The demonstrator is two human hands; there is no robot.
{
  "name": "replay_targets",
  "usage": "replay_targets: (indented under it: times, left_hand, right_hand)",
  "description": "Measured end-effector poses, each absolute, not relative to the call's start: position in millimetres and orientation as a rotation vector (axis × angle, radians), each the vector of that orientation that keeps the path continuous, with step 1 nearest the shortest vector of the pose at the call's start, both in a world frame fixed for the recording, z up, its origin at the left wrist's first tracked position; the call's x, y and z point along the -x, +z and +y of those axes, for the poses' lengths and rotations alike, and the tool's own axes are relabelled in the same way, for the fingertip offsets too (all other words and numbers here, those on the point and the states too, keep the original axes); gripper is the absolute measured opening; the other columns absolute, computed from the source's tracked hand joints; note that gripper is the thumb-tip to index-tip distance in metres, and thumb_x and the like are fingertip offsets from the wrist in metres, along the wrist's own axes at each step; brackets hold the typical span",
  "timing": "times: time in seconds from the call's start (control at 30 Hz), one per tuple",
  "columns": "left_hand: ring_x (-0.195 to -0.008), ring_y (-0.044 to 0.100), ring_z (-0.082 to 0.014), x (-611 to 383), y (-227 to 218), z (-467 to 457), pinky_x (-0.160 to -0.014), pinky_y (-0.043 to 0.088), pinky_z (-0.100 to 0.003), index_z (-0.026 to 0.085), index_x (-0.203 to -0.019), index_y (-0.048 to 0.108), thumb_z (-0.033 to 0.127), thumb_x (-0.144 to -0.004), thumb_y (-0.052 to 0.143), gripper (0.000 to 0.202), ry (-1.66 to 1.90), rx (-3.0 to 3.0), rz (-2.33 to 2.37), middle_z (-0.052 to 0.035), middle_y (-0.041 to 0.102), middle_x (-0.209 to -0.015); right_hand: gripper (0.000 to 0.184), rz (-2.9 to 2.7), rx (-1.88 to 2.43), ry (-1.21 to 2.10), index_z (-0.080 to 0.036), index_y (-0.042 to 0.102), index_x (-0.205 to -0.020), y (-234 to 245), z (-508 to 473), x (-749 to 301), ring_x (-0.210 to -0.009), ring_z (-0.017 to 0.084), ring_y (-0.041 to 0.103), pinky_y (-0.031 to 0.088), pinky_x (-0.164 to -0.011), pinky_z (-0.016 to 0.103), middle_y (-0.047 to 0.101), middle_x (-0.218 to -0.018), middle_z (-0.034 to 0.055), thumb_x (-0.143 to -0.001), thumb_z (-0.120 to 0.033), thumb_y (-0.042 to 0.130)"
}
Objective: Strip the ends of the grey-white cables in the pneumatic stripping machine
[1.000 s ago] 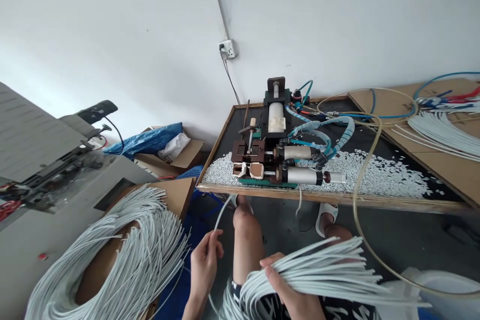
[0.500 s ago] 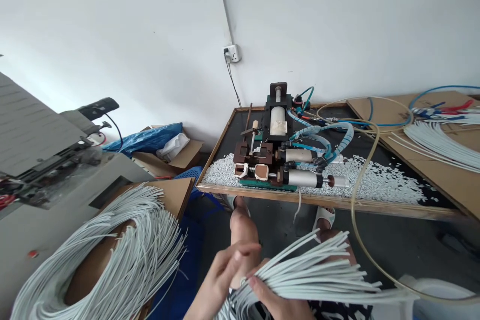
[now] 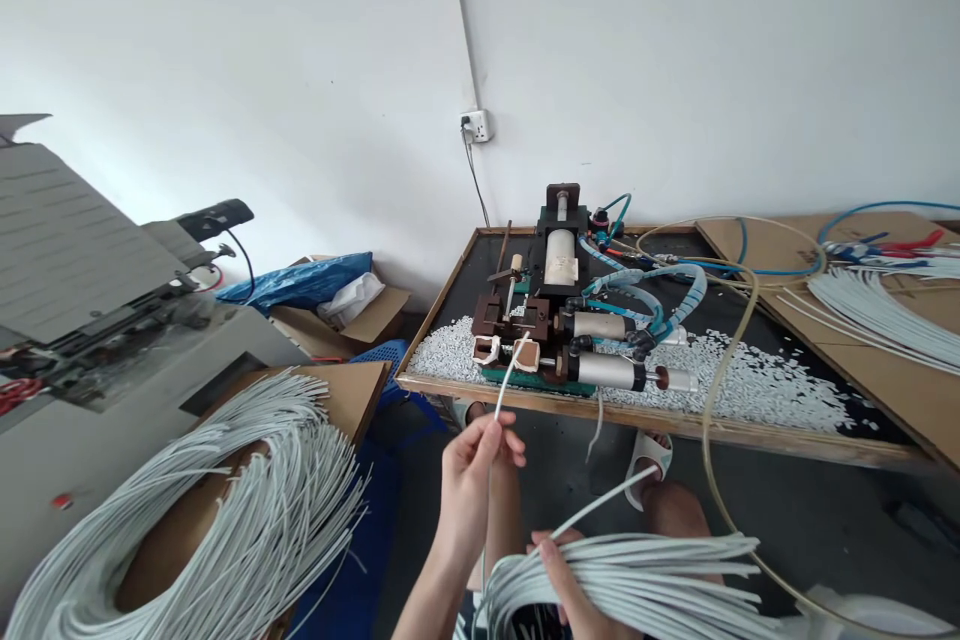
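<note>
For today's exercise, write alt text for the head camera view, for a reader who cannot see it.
The left hand pinches one white cable and points its tip at a small pneumatic machine on a table strewn with white cut-off bits. The right hand grips a bundle of cables in the lap.

Bright, even daylight fills the room, washing the white wall [image 3: 225, 50] pale with only soft shadows under the tabletop [image 3: 645, 415]. Edges bow with wide-angle distortion; focus is sharp, with no glare.
</note>
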State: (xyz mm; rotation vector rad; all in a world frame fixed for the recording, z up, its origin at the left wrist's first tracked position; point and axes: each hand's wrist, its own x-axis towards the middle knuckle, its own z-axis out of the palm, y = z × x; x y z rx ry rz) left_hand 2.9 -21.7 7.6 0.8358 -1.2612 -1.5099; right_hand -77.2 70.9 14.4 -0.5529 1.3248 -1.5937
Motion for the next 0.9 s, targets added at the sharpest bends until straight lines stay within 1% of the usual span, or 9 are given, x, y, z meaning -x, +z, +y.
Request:
replay_targets:
  times: [0.07,0.17,0.23,0.3,0.37,0.53,0.63,0.8,0.9]
  left_hand:
    - [-0.061,0.061,-0.0144,3,7,-34,-0.063,0.050,-0.025,0.013,-0.092,0.079,0.050,-0.083,0.079,0.038,-1.475,-0.820,-1.208,-0.0054,0.071,-0.070]
    - [-0.055,0.059,-0.0127,10,-1,-49,-0.059,0.048,-0.024,0.012,-0.089,0.078,0.050,-0.076,0.084,0.041,-1.458,-0.826,-1.148,-0.0047,0.071,-0.068]
    - [-0.053,0.059,-0.0120,14,-9,-55,-0.057,0.047,-0.024,0.012,-0.091,0.078,0.051,-0.074,0.086,0.044,-1.434,-0.846,-1.100,-0.0049,0.072,-0.070]
    - [-0.053,0.061,-0.0123,17,-15,-57,-0.055,0.047,-0.023,0.012,-0.093,0.078,0.051,-0.073,0.086,0.045,-1.409,-0.871,-1.051,-0.0057,0.074,-0.074]
    - [-0.054,0.063,-0.0132,20,-20,-57,-0.054,0.046,-0.023,0.012,-0.092,0.078,0.051,-0.073,0.086,0.044,-1.399,-0.909,-1.034,-0.0070,0.076,-0.078]
    - [-0.055,0.068,-0.0133,30,-28,-53,-0.053,0.045,-0.022,0.015,-0.085,0.076,0.053,-0.082,0.079,0.038,-1.395,-0.956,-1.062,-0.0076,0.079,-0.087]
    - [-0.056,0.069,-0.0139,36,-31,-54,-0.052,0.045,-0.022,0.017,-0.086,0.075,0.054,-0.083,0.078,0.037,-1.401,-0.966,-1.030,-0.0079,0.080,-0.091]
    - [-0.055,0.070,-0.0153,36,-28,-57,-0.049,0.044,-0.022,0.017,-0.084,0.074,0.055,-0.076,0.081,0.039,-1.453,-1.001,-1.007,-0.0084,0.080,-0.089]
    - [-0.055,0.070,-0.0146,35,-25,-57,-0.049,0.044,-0.021,0.017,-0.084,0.073,0.055,-0.075,0.082,0.040,-1.471,-1.005,-1.013,-0.0077,0.079,-0.088]
  right_hand:
    - [0.023,1.330,0.540,-1.582,-0.032,0.081,-0.096,6,87,80,-0.124,0.031,0.068,0.065,-0.082,0.035,0.079,-0.110,-0.0034,-0.086,-0.049,0.069]
    - [0.017,1.341,0.479,-1.572,-0.031,0.082,-0.082,-20,106,82,-0.107,0.037,0.075,0.064,-0.066,0.038,0.081,-0.088,-0.0026,-0.078,-0.046,0.076]
    - [0.018,1.358,0.428,-1.593,-0.030,0.081,-0.077,-39,111,82,-0.099,0.038,0.077,0.064,-0.071,0.042,0.079,-0.077,-0.0015,-0.076,-0.048,0.079]
    - [0.028,1.382,0.407,-1.604,-0.029,0.081,-0.073,-54,109,81,-0.092,0.037,0.078,0.064,-0.078,0.045,0.078,-0.072,-0.0002,-0.073,-0.057,0.082]
    - [0.042,1.403,0.415,-1.585,-0.027,0.081,-0.073,-63,105,80,-0.080,0.037,0.078,0.064,-0.075,0.047,0.078,-0.072,0.0027,-0.068,-0.068,0.082]
    - [0.072,1.488,0.492,-1.511,-0.018,0.081,-0.083,-77,104,81,-0.046,0.025,0.064,0.054,-0.046,0.041,0.080,-0.077,0.0109,-0.066,-0.087,0.070]
    - [0.072,1.488,0.523,-1.497,-0.018,0.082,-0.088,-86,108,84,-0.039,0.020,0.057,0.050,-0.043,0.039,0.080,-0.081,0.0107,-0.071,-0.086,0.067]
    - [0.067,1.450,0.512,-1.487,-0.019,0.082,-0.090,-94,110,87,-0.042,0.022,0.058,0.051,-0.046,0.041,0.079,-0.076,0.0091,-0.072,-0.082,0.069]
    - [0.067,1.483,0.508,-1.499,-0.019,0.082,-0.090,-95,109,86,-0.041,0.020,0.056,0.051,-0.046,0.040,0.080,-0.083,0.0095,-0.072,-0.082,0.069]
